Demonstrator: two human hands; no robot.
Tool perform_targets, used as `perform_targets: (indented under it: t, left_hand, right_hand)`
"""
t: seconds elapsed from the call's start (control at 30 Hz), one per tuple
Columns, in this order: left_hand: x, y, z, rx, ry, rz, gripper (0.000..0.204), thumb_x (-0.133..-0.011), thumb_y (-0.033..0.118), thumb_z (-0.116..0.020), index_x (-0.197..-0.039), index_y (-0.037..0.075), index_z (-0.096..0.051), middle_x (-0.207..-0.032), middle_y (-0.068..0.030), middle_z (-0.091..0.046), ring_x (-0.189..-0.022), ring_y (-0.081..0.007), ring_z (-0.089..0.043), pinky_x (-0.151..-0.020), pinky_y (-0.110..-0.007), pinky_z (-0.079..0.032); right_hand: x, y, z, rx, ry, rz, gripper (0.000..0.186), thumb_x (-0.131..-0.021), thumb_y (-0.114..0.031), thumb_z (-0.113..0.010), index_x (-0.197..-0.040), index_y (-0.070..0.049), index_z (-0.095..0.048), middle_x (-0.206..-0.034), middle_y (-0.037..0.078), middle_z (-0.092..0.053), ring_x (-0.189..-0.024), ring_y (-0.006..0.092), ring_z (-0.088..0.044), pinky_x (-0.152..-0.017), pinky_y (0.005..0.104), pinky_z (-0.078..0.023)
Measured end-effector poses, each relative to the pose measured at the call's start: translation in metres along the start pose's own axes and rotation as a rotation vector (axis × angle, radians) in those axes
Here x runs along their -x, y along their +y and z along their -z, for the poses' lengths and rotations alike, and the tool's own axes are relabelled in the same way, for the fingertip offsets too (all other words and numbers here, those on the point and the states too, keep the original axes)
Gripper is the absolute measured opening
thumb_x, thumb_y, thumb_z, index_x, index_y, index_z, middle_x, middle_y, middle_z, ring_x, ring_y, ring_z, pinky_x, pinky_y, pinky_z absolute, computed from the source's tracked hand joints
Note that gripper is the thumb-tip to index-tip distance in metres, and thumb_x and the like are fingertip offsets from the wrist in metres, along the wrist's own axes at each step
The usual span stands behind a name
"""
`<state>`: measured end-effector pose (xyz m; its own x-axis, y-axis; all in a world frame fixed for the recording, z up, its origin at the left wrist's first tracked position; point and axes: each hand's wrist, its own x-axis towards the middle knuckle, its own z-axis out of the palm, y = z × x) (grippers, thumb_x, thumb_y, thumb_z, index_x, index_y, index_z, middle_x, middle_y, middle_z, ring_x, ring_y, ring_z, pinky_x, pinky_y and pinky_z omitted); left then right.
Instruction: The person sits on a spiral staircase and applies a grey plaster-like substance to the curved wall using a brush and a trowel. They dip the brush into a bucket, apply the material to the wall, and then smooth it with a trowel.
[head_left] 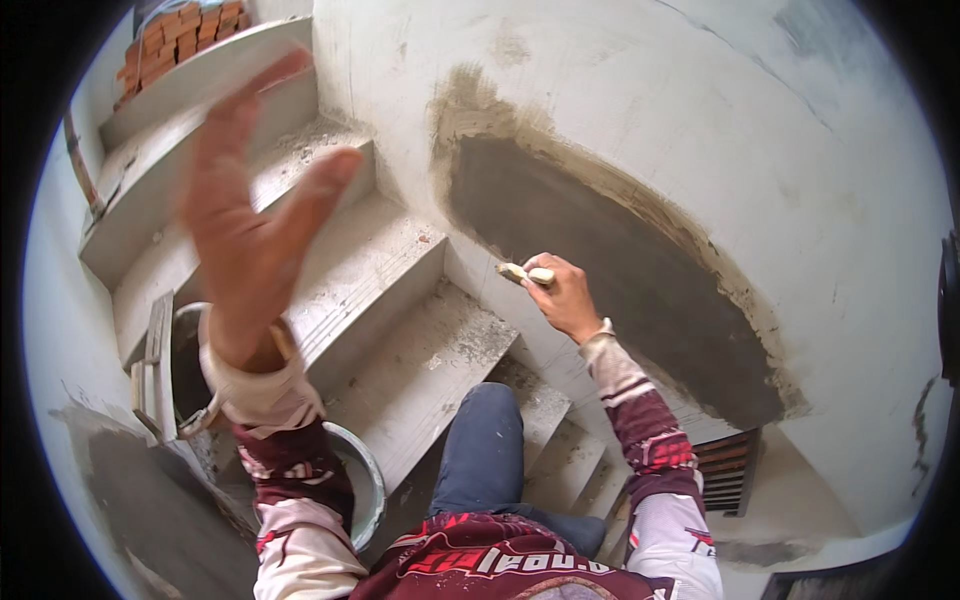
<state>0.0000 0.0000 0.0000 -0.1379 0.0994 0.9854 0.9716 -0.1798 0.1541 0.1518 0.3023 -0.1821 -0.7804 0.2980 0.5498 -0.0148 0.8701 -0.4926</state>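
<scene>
My left hand [245, 215] is raised over the stairs on the left, smeared by motion, with fingers and thumb spread and nothing seen in it. My right hand [568, 300] is closed round a small paintbrush [513, 272] with a pale handle; the fingers hide part of it. It is held close to the lower left edge of a long dark grey patch of smooth mortar [590, 250] on the white wall. A rougher brownish band [640, 200] borders this patch along its upper side.
Concrete steps [400, 350] run from upper left to lower right, with my knee above them. A bucket [368, 480] stands beside my left forearm, near wooden boards [155, 360]. Stacked red bricks [180, 40] sit at the top. A slatted vent [728, 470] is low on the right.
</scene>
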Motion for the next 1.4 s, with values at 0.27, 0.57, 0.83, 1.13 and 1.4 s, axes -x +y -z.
perform_targets:
  t: [0.27, 0.57, 0.83, 1.13, 1.4]
  left_hand:
    - [0.211, -0.144, -0.086, -0.05, -0.436, 0.882, 0.043, -0.085, 0.028, -0.073, -0.117, 0.001, -0.064, -0.117, -0.0202, -0.066, -0.111, -0.0334, -0.062, -0.098, -0.037, -0.048]
    - [0.335, -0.216, -0.043, -0.772, -0.651, 0.873, 0.054, -0.089, 0.04, -0.065, -0.131, 0.008, -0.054, -0.139, -0.0223, -0.046, -0.14, -0.0382, -0.027, -0.116, -0.06, -0.012]
    - [0.36, -0.215, -0.059, -0.825, -0.737, 0.823, 0.064, -0.094, 0.052, -0.051, -0.14, 0.009, -0.045, -0.148, -0.0246, -0.032, -0.145, -0.0397, -0.016, -0.116, -0.064, -0.003]
    - [0.364, -0.216, -0.055, -0.874, -0.751, 0.899, 0.067, -0.095, 0.055, -0.047, -0.141, 0.006, -0.044, -0.149, -0.0248, -0.03, -0.146, -0.0384, -0.013, -0.115, -0.064, 0.001]
    - [0.373, -0.221, -0.051, -0.86, -0.594, 0.906, 0.069, -0.093, 0.06, -0.048, -0.136, 0.006, -0.049, -0.143, -0.02, -0.04, -0.144, -0.0352, -0.02, -0.116, -0.064, -0.001]
  right_hand:
    - [-0.052, 0.047, -0.059, 0.235, -0.066, 0.046, 0.018, -0.082, -0.011, -0.068, -0.1, -0.007, -0.064, -0.095, 0.014, -0.067, -0.087, 0.0342, -0.063, -0.077, 0.0425, -0.05]
    - [-0.118, -0.05, 0.027, 0.729, 0.361, 0.567, 0.023, -0.076, -0.006, -0.07, -0.099, -0.01, -0.066, -0.102, 0.01, -0.066, -0.095, 0.0272, -0.064, -0.079, 0.0374, -0.054]
    - [-0.027, 0.054, -0.099, 0.869, -0.107, 0.558, 0.008, -0.076, -0.013, -0.062, -0.083, -0.01, -0.059, -0.092, 0.009, -0.057, -0.09, 0.0279, -0.058, -0.076, 0.0387, -0.053]
    - [-0.016, 0.071, -0.15, 0.567, -0.246, 0.134, 0.019, -0.084, -0.007, -0.056, -0.099, -0.013, -0.066, -0.1, 0.011, -0.061, -0.093, 0.0302, -0.06, -0.073, 0.0424, -0.055]
    - [-0.148, -0.051, -0.05, 0.739, 0.214, 0.34, 0.017, -0.078, -0.004, -0.066, -0.093, -0.012, -0.064, -0.098, 0.009, -0.061, -0.091, 0.0278, -0.061, -0.075, 0.0397, -0.054]
